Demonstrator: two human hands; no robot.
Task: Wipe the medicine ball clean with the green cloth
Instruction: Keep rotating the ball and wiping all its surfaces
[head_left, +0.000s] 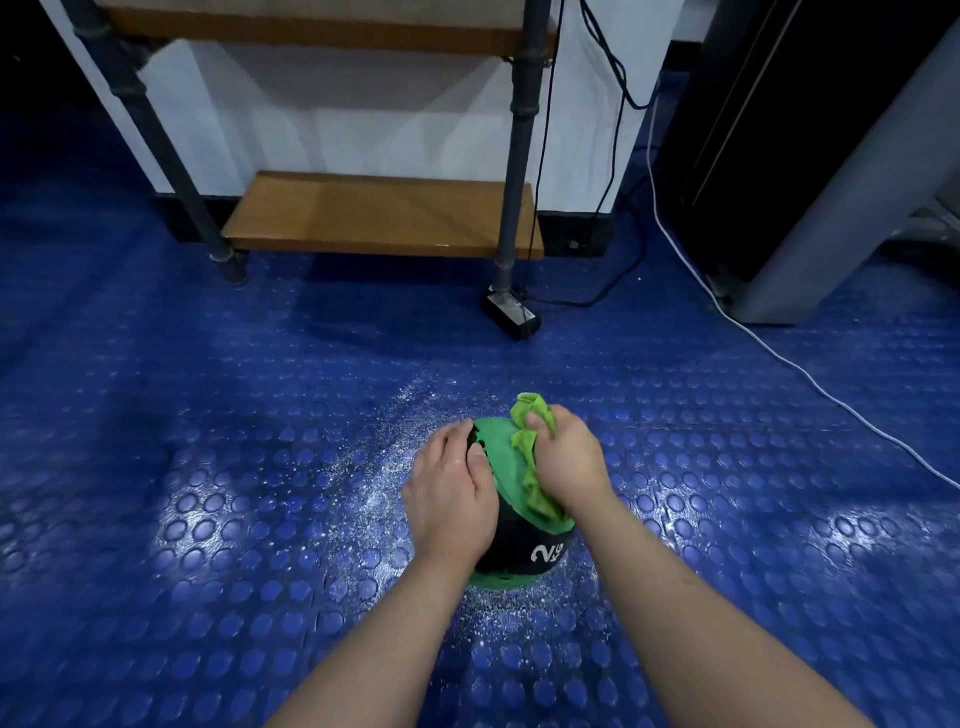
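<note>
The wiping step is in hand. The right hand (563, 457) is closed around the bunched green cloth (527, 457) and presses it on the top of the medicine ball (511, 535). The left hand (452, 493) lies open and flat on the left side of the ball and steadies it. The ball sits on the blue studded floor (208, 467), near the person, with white powder (395, 447) around it. I think the next move needs turning the ball. A wooden shelf (374, 213) stands far behind.

I can't see the medicine ball (511, 540) sides under both hands; white print partly covered; shelf unit (382, 213) top cropped.
</note>
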